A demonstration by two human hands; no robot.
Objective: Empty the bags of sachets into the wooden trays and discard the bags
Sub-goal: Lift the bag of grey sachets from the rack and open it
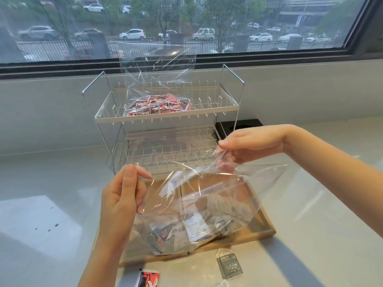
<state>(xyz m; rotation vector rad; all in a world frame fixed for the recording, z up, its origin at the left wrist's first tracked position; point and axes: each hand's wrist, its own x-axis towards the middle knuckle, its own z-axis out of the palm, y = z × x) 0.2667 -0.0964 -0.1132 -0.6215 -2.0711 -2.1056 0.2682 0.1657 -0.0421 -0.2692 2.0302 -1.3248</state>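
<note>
A clear plastic bag [207, 199] hangs between my hands above the wooden tray [267, 226]. My left hand [122, 195] pinches one edge of its mouth and my right hand [248, 146] pinches the other, holding it spread. Several grey and red sachets [186, 228] lie in the bag's bottom, which rests in the tray. A second clear bag [159, 65] full of red sachets [157, 105] stands on the top shelf of the white wire rack [228, 106].
A grey sachet [229, 264] and a red-black sachet [148, 279] lie loose on the white counter in front of the tray. The rack's lower shelf [172, 152] sits just behind the tray. A black socket recess [244, 126] is behind the rack, under the window.
</note>
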